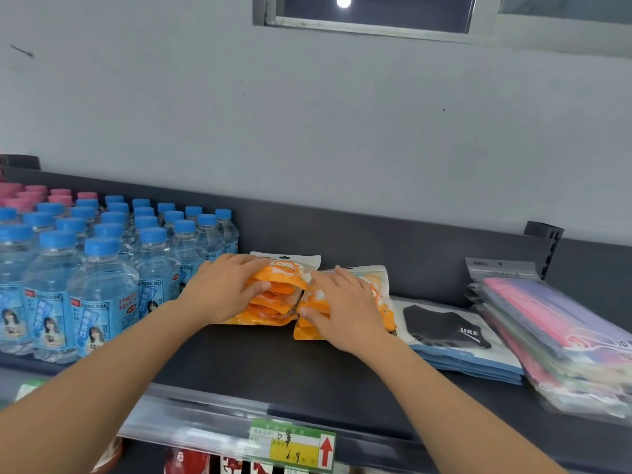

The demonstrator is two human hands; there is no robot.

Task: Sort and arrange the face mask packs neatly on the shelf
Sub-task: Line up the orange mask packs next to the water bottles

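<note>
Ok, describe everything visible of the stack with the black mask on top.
The black-mask stack is several flat packs, glossy clear plastic fronts over white-and-blue backing. The top one shows a black mask with a white logo. It lies flat on the dark shelf, between the orange packs and a multicoloured stack.

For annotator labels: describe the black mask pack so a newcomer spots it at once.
On the dark shelf, right of the orange packs, lies a low stack of blue-edged packs. The black mask pack is its top one: a black mask with white lettering, unlike the pastel packs to its right.
</note>
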